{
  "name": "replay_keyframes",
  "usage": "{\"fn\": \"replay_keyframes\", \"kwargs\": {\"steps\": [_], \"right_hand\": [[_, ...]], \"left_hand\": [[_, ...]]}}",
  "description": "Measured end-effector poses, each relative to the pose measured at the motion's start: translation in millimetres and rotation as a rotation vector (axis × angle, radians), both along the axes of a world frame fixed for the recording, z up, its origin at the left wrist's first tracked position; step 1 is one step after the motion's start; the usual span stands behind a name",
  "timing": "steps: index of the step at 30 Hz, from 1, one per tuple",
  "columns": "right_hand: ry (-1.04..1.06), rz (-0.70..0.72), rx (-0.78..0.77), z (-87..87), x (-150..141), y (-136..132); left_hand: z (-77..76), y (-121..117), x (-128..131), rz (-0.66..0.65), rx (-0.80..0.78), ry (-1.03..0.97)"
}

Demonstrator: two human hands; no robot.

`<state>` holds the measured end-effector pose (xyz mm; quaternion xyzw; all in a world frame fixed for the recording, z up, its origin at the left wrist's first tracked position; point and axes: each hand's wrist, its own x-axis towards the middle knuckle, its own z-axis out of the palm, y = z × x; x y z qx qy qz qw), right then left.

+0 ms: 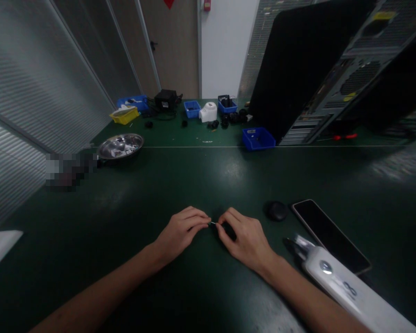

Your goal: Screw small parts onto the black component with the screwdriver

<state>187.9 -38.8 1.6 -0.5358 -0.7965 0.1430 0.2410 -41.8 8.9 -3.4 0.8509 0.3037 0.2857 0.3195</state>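
Observation:
Both my hands rest on the dark green table near its front edge, fingertips almost meeting. My left hand (182,231) is pinched shut on a tiny pale part (212,224), perhaps a screw. My right hand (244,238) is closed around a small black piece (229,230), mostly hidden by the fingers. The pale part's tip touches or nearly touches the black piece.
A round black cap (276,211), a dark phone (329,235) and a white electric screwdriver (346,289) lie to the right. Further back are a metal bowl (120,146), a blue bin (258,138), more bins with small parts, and a computer case (333,69).

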Motion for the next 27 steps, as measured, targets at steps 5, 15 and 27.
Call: {"fn": "replay_keyframes", "kwargs": {"steps": [5, 15, 27], "right_hand": [[-0.062, 0.021, 0.002, 0.4, -1.8, -0.9], [0.043, -0.018, 0.029, -1.9, -2.2, -1.5], [-0.052, -0.122, 0.08, -5.5, -1.0, 0.1]], "left_hand": [[-0.9, -1.7, 1.4, -0.028, 0.039, 0.042], [-1.4, -2.0, 3.1, 0.009, 0.094, 0.073], [4.1, -0.7, 5.5, 0.009, 0.065, 0.216]]}}
